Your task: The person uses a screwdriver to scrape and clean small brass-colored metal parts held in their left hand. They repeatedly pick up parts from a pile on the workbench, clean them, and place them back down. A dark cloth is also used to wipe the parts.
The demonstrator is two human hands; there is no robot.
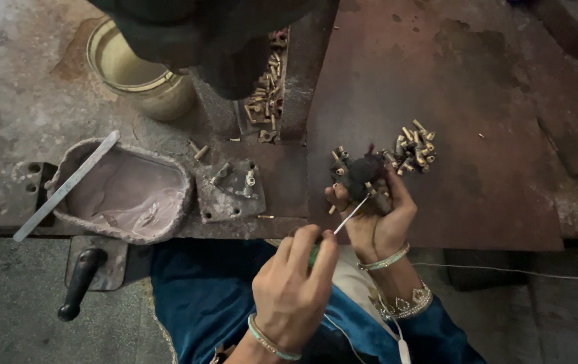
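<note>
Step in hand: probing or cleaning a small part, as it reads; the thin metal pick points into the dark clump of small parts.
Left hand: clenched around the pick's green handle, tip angled up and right toward the clump.
Right hand: grasping the clump, palm up, over the front edge of the rusty metal plate.
Brass pieces: small heap just behind the clump, on the plate; more lie in the channel by the press.
Nearby: crusted tray of pale paste with a flat metal strip across it; brass bowl; bolted fixture block.
Next move, judged: needs a steady right-hand grip and a fine, short push of the tip; a slip would jab the fingers.
</note>
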